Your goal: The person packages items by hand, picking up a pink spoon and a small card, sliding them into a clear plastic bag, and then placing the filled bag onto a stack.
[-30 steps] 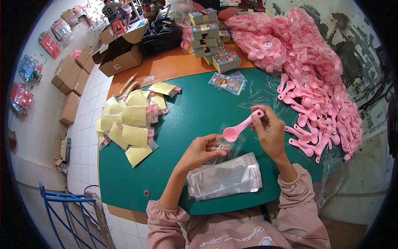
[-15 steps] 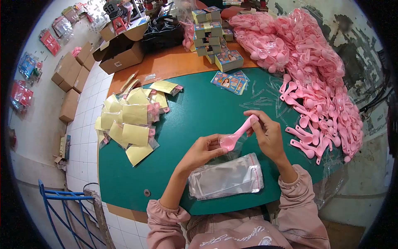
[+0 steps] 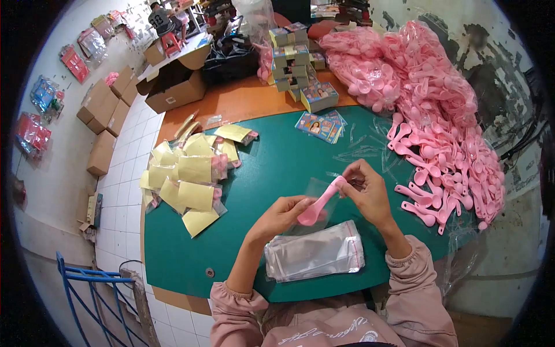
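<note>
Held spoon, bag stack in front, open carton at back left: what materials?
Held spoon: probably moulded plastic; smooth, uniformly pink, with a soft sheen.
Bag stack: likely thin clear plastic film; glossy, see-through, catching bright glare.
Open carton: apparently cardboard; matte brown with folded flaps.

In the middle of the frame the spoon is plain pink, as is the heap of spoons at the upper right, and the stack of bags below the middle is colourless, with a reddish line at its right edge. The table top is dark green, the surface behind it is orange, the flat cards at the left are pale yellow, and the picture cards at the upper middle carry blue, many-coloured print. The sweater at the bottom is dusty pink with white lettering.
</note>
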`<state>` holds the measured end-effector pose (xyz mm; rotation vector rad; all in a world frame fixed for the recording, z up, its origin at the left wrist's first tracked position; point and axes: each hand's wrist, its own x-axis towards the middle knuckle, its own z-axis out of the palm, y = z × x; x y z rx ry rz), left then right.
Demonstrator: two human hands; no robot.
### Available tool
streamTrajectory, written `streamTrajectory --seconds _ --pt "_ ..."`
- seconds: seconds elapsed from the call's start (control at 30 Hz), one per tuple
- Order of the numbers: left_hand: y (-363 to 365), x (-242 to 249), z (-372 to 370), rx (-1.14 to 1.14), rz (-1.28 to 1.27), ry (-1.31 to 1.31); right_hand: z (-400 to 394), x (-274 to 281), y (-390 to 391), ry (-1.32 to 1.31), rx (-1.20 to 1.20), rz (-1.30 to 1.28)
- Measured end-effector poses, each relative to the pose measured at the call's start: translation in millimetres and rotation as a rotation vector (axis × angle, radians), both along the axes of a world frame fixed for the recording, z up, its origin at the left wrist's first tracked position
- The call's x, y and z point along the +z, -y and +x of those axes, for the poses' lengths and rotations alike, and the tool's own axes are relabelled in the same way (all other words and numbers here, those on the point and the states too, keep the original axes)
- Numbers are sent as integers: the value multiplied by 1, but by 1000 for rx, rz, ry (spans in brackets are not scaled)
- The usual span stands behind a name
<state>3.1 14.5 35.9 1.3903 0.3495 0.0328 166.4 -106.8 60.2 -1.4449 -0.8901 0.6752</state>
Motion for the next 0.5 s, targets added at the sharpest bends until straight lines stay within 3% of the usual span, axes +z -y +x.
streamTrajectory --seconds 0.17,0.23,0.33,0.37,0.43,0.5 --pt "5 7 17 77 105 24 -1 10 0 85 8 1" --pt "6 6 23 117 83 52 0 11 1 459 79 45" --pt "9 10 24 157 -95 76 6 20 6 652 188 -29" --pt "10 19 22 164 -131 110 14 33 12 657 185 -27" --pt "10 30 11 171 -165 147 47 70 35 450 522 -86" --pt "3 35 -4 112 -191 465 108 76 64 80 675 25"
